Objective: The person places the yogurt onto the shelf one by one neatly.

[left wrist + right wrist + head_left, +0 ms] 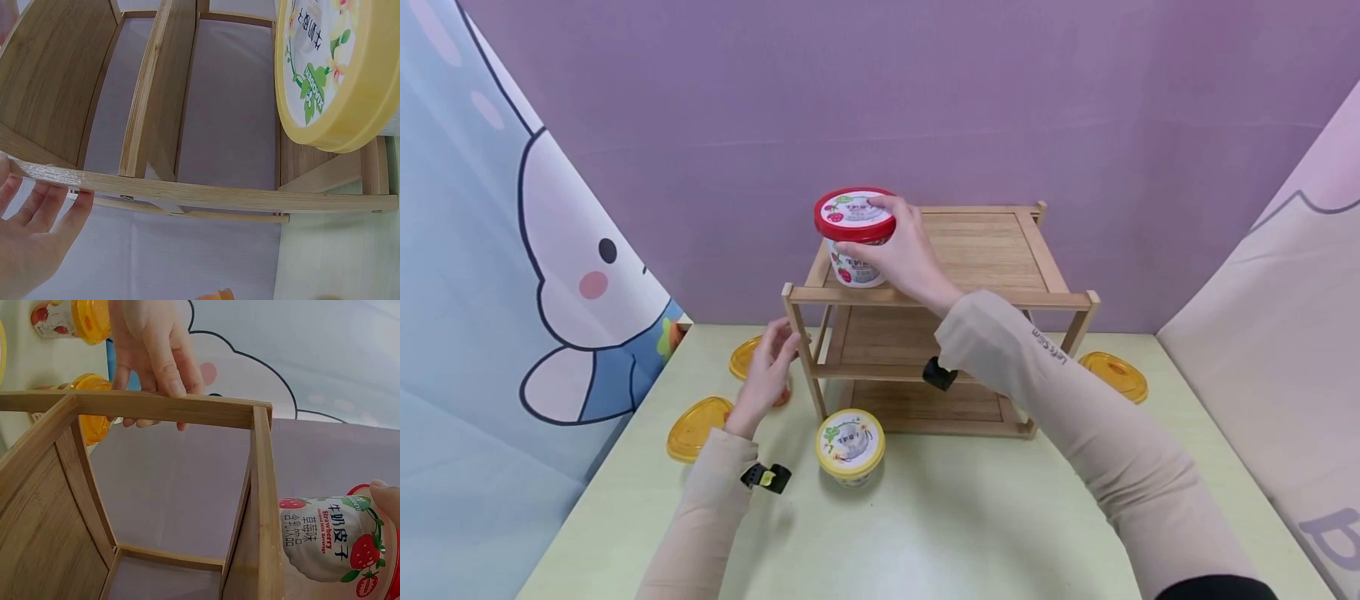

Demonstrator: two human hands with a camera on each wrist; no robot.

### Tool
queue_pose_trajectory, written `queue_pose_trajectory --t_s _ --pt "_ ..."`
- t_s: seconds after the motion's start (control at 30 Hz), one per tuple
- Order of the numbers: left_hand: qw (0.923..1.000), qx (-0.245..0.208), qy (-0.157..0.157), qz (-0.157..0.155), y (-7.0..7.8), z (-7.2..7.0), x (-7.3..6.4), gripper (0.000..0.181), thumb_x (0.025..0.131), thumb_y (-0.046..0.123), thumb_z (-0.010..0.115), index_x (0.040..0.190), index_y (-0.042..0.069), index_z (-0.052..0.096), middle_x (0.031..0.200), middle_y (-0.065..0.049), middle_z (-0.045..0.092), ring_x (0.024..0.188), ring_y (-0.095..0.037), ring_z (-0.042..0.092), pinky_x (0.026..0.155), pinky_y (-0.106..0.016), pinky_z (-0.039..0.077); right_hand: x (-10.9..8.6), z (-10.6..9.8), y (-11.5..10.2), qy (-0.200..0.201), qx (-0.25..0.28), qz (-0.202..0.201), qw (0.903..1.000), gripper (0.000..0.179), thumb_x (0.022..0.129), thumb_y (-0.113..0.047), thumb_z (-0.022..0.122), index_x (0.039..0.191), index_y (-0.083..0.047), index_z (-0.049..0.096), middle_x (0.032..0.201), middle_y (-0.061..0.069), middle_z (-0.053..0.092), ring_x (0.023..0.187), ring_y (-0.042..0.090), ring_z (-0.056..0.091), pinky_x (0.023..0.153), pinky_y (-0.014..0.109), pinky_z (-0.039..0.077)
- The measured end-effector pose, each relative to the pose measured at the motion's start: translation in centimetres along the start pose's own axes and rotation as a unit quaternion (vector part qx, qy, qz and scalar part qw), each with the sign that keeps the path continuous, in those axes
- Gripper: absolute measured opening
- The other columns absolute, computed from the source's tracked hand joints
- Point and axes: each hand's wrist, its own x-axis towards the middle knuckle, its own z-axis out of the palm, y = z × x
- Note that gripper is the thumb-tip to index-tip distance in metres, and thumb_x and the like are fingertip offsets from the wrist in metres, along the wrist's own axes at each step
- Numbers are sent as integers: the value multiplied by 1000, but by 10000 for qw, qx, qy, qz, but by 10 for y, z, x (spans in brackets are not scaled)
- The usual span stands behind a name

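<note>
In the head view my right hand (913,254) grips a red-lidded cup (856,218) with strawberry print, thumb at its side and fingers over the lid. The cup is upright at the left end of the wooden shelf's top board (981,250). My left hand (766,375) holds the shelf's front left post; the right wrist view shows its thumb (172,378) on one side of the post and fingertips beyond. A yellow-lidded cup (851,442) stands on the table before the shelf's left front foot, and its lid (325,81) looms large in the left wrist view.
Amber-lidded containers (700,429) stand left of the shelf, one partly behind my left hand. Another amber lid (1116,377) shows at the shelf's right. The shelf has a middle board (887,333) and a bottom board (925,404). A purple backdrop (970,100) rises behind.
</note>
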Motion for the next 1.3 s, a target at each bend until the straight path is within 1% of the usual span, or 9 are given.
queue_pose_trajectory --t_s 0.27,0.53,0.73,0.87,1.0,1.1,1.2,1.3 --pt "10000 -7 21 20 -2 -1 0 34 95 17 39 124 -2 37 112 -22 47 105 -27 46 94 -40 40 1 2 1 5 11 -102 9999 72 73 -37 71 131 -17 32 129 7 32 114 19 38 93 34 40" --pt "10000 -39 21 18 -1 -1 -1 35 95 16 39 124 -2 37 114 -23 46 107 -27 45 94 -41 39 1 0 0 -131 -101 -144 9998 76 73 -37 70 133 -19 28 131 7 29 115 19 37 92 35 41" --pt "10000 13 48 34 -3 -2 0 35 95 17 39 124 -2 37 113 -22 47 106 -28 46 94 -41 40 -5 -5 0 -167 -34 -184 9997 83 72 -37 71 136 -17 23 138 8 21 120 19 33 96 37 37" --pt "10000 18 46 23 -2 -2 -1 35 95 17 39 124 -2 37 113 -22 47 107 -29 46 94 -42 39 -11 -7 2 -132 -22 -276 9995 82 73 -35 71 136 -16 23 138 6 20 121 18 31 97 37 36" --pt "10000 -5 51 19 -3 -2 -1 35 95 17 39 124 -2 36 114 -23 46 107 -29 46 94 -41 39 -21 -10 5 -29 -15 -462 9989 81 74 -36 69 137 -16 21 138 4 20 124 16 27 99 37 33" --pt "10000 64 51 9 -1 -1 -1 35 95 14 38 125 -4 36 114 -24 46 106 -28 46 94 -41 40 -29 -12 7 150 -60 -679 9976 81 75 -36 69 137 -15 21 139 5 19 126 16 25 101 39 30" --pt "9999 74 60 -46 9 0 -3 34 95 11 38 124 -6 36 114 -26 46 105 -29 46 93 -43 39 -39 -13 10 355 -191 -946 9947 78 76 -36 68 136 -13 23 138 6 19 126 17 25 102 39 28" --pt "9999 86 89 -78 20 2 -6 32 95 7 37 123 -8 35 113 -28 46 105 -31 46 93 -45 39 -50 -13 15 546 -337 -1293 9895 75 76 -33 68 134 -9 26 137 8 20 126 18 25 103 38 28"
